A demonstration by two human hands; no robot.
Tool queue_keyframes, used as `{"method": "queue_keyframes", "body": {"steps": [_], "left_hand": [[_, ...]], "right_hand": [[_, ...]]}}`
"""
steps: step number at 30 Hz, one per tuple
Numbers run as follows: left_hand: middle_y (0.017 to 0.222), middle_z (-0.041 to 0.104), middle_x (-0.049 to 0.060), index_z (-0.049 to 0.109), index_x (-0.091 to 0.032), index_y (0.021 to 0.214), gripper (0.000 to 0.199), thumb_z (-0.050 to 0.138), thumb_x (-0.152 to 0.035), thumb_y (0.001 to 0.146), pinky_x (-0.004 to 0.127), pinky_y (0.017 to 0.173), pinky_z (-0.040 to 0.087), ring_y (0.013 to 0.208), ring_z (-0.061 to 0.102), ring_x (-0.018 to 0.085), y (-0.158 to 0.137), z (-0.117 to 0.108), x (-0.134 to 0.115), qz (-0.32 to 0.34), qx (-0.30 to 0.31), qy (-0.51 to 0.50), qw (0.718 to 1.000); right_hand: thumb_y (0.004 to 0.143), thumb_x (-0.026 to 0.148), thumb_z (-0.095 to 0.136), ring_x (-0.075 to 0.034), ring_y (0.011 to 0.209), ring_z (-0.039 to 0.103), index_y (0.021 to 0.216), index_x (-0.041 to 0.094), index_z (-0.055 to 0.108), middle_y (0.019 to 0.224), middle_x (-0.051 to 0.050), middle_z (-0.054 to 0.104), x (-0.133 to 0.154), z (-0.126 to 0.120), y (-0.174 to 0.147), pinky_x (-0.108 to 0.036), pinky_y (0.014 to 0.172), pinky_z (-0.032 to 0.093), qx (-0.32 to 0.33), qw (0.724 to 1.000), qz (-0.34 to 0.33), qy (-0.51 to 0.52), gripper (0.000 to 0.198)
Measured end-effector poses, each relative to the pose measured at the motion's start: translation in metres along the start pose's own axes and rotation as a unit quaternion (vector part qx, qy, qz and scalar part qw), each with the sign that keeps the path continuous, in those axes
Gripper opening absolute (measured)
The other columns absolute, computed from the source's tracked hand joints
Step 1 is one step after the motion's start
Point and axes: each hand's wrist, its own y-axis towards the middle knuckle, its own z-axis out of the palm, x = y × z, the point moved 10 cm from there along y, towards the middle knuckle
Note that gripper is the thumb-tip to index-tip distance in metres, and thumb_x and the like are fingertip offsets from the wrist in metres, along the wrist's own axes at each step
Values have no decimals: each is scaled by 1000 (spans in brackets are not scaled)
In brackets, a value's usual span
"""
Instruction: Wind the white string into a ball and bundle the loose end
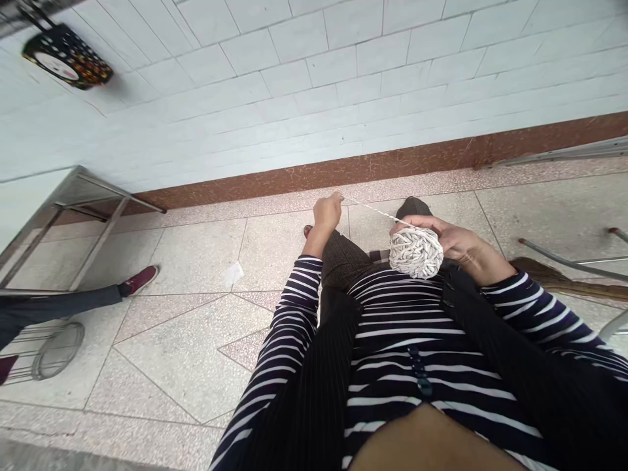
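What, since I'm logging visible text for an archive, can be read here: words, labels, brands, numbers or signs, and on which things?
No readable text anywhere.
Black, multicoloured-patterned bag with a white oval, hanging at upper left: markings inside the oval, too blurred to read.
Off-white ball of twisted cord in the right hand: no lettering visible.
Small, flat white scrap on the floor: no lettering can be made out.

The floor (186,353) was pale speckled stone, divided by thin lines and pinkish bands; its far edge met a reddish-brown skirting (343,172). A white scrap (233,274) lay flat, left of centre. Toward the left edge stood a metal table frame (101,243), another person's maroon shoe (141,281) and a round-ended wire frame (57,351). Metal legs (559,258) with reddish tips stood toward the right edge.
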Motion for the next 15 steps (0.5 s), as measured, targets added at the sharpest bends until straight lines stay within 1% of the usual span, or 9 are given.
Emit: {"method": "queue_keyframes", "body": {"steps": [2,4,5,7,9,11,13,15], "left_hand": [[101,82,14,79,-19,114,31,50,-27,109,36,95,47,105,73,29,-13,25,-7,13,46,53,997],[106,82,14,79,-19,114,30,51,-29,108,35,93,48,107,73,29,-23,45,-6,11,83,58,995],[108,82,13,79,-20,116,31,50,-29,109,34,93,48,107,73,28,-26,50,-3,0,92,48,995],[110,83,10,77,-21,122,36,43,-28,111,32,92,48,107,73,25,-24,48,10,-30,82,22,996],[110,83,7,75,-22,124,40,38,-28,113,31,93,48,107,73,23,-15,35,22,-47,48,-4,998],[108,83,7,75,-22,123,39,38,-30,114,30,94,48,107,72,22,-6,22,28,-50,23,-9,998],[106,83,8,76,-22,123,36,41,-29,113,29,95,47,106,72,22,0,19,28,-51,24,-3,998],[105,83,9,76,-21,124,35,43,-28,112,30,95,47,106,72,23,-1,27,24,-48,44,5,998]], "right_hand": [[49,18,90,-23,92,74,106,24,83,106,-5,81,6,-12,1,-33,84,60,-49,998,-23,24,58],[52,16,89,-22,91,74,107,24,81,105,-4,81,10,-27,1,-32,86,60,-102,994,-37,21,55],[54,17,89,-22,90,74,107,24,81,104,-4,80,10,-31,1,-33,85,59,-114,993,-35,9,54],[55,20,91,-23,85,73,106,23,79,99,-5,79,6,-36,1,-35,80,59,-115,993,-22,-20,52],[54,22,91,-23,80,72,102,23,78,94,-4,79,3,-37,0,-35,74,59,-112,993,-17,-32,49],[54,23,91,-23,78,71,97,25,78,93,-3,79,3,-34,-2,-33,71,59,-120,992,-28,-34,45],[56,24,91,-25,85,73,98,26,77,97,-4,80,4,-26,-2,-34,73,60,-113,992,-38,-37,44],[57,27,93,-29,96,76,104,27,77,103,-5,80,7,-17,0,-37,78,62,-105,993,-47,-40,51]]}}
